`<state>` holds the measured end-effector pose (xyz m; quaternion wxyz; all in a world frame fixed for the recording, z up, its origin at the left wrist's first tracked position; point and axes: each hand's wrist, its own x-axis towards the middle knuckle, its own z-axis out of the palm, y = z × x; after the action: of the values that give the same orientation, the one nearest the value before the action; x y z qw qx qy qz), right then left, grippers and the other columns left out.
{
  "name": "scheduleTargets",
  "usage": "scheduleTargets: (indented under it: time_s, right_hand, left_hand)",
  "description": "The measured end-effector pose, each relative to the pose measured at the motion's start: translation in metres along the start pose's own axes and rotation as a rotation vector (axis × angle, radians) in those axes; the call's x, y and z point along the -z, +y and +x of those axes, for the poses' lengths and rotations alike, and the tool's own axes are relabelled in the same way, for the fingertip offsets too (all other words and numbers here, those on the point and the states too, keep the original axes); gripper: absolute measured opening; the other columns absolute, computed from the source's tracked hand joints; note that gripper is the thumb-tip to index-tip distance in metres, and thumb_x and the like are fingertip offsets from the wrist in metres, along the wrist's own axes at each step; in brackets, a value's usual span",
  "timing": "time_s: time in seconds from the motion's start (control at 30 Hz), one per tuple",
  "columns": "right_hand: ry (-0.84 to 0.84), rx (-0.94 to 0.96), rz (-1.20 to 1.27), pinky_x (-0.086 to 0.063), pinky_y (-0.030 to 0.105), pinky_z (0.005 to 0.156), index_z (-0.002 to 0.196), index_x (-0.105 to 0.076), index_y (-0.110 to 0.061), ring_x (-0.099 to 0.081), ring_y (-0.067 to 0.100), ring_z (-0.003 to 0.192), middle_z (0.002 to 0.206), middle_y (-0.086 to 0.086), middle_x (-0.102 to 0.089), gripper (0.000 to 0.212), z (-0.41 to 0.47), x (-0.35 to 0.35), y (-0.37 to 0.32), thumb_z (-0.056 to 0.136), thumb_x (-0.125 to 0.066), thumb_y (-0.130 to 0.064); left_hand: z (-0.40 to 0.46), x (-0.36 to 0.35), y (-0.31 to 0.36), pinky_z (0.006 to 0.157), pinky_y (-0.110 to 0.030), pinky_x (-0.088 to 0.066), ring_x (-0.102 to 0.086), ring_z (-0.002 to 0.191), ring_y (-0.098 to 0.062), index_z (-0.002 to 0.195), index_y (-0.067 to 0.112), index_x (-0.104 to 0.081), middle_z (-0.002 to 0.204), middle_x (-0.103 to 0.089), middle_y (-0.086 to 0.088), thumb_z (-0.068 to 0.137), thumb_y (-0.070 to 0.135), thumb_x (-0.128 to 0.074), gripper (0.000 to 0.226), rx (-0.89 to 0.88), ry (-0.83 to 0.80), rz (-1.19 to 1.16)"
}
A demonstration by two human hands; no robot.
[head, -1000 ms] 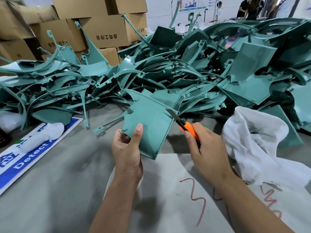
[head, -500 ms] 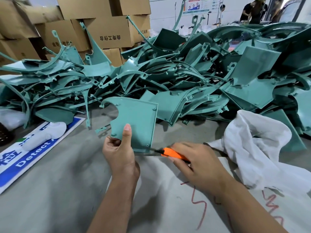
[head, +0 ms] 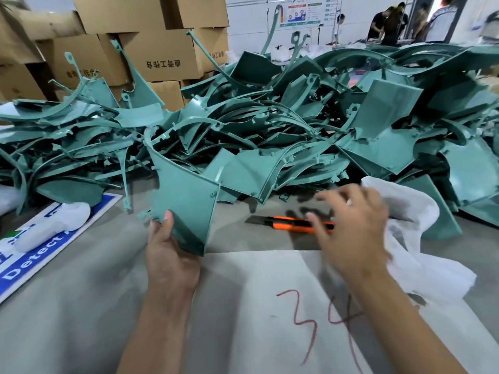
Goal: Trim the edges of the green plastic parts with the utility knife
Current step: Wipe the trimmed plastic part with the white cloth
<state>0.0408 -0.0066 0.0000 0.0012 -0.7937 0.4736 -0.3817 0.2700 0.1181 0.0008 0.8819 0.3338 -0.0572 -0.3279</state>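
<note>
My left hand [head: 168, 251] grips a flat green plastic part [head: 183, 203] by its lower edge, thumb on the front face, and holds it upright above the table. The orange utility knife [head: 290, 224] lies flat on the grey table, blade out and pointing left. My right hand [head: 351, 233] hovers over the knife's handle end with fingers spread and blurred, holding nothing. A big heap of green plastic parts [head: 283, 130] fills the table behind.
A white cloth [head: 410, 238] lies at the right, partly under my right hand. A white sheet with red marks [head: 283, 306] covers the near table. A blue and white sign [head: 35, 255] lies at the left. Cardboard boxes [head: 159, 58] stand behind the heap.
My right hand has let go of the knife, which now lies on the table, and has lifted toward the right. My left hand has turned the green part to a different angle.
</note>
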Motion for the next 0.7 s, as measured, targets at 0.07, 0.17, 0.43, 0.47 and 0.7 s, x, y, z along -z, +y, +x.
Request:
scheduleTargets:
  time_s: [0.07, 0.17, 0.43, 0.47, 0.7]
  right_hand:
    - [0.120, -0.209, -0.069, -0.039, 0.046, 0.091, 0.107, -0.074, -0.022, -0.047, 0.036, 0.111, 0.110, 0.012, -0.064, 0.029, 0.005, 0.019, 0.022, 0.083, -0.084, -0.033]
    - [-0.042, -0.443, -0.203, -0.041, 0.048, 0.096, 0.123, -0.070, -0.028, -0.043, 0.040, 0.119, 0.120, 0.017, -0.060, 0.046, 0.005, 0.045, 0.061, 0.081, -0.085, -0.042]
    - [-0.564, -0.259, -0.103, -0.056, 0.038, 0.084, 0.132, -0.070, -0.034, -0.068, 0.030, 0.107, 0.118, 0.003, -0.075, 0.059, -0.007, 0.053, 0.063, 0.076, -0.091, -0.028]
    - [-0.506, -0.276, -0.124, -0.055, 0.037, 0.077, 0.121, -0.077, -0.029, -0.070, 0.033, 0.098, 0.105, 0.005, -0.077, 0.045, -0.007, 0.051, 0.064, 0.078, -0.087, -0.023]
    - [0.158, -0.113, 0.161, -0.038, 0.028, 0.079, 0.090, -0.070, -0.006, -0.053, 0.022, 0.090, 0.099, 0.008, -0.061, 0.019, 0.006, 0.074, 0.051, 0.074, -0.080, -0.008]
  left_hand:
    - [-0.004, -0.003, -0.003, 0.107, -0.056, -0.049, -0.064, 0.123, -0.034, 0.129, 0.021, -0.061, 0.131, -0.070, -0.007, 0.100, 0.019, -0.055, 0.030, 0.038, -0.004, 0.012]
    - [-0.009, -0.005, -0.009, 0.094, -0.049, -0.057, -0.070, 0.105, -0.029, 0.098, 0.022, -0.062, 0.111, -0.076, -0.005, 0.103, 0.018, -0.049, 0.014, 0.089, -0.072, 0.083]
    - [-0.019, -0.010, -0.022, 0.105, -0.057, -0.042, -0.058, 0.109, -0.032, 0.099, 0.022, -0.062, 0.116, -0.066, -0.013, 0.100, 0.017, -0.047, 0.016, 0.140, -0.216, 0.273]
    - [-0.020, -0.011, -0.023, 0.103, -0.060, -0.041, -0.057, 0.109, -0.034, 0.100, 0.021, -0.062, 0.114, -0.066, -0.014, 0.099, 0.017, -0.047, 0.015, 0.136, -0.221, 0.302]
    - [-0.018, -0.013, -0.030, 0.099, -0.074, -0.045, -0.062, 0.120, -0.049, 0.125, 0.005, -0.062, 0.127, -0.067, -0.023, 0.099, 0.015, -0.057, 0.028, 0.088, -0.210, 0.397]
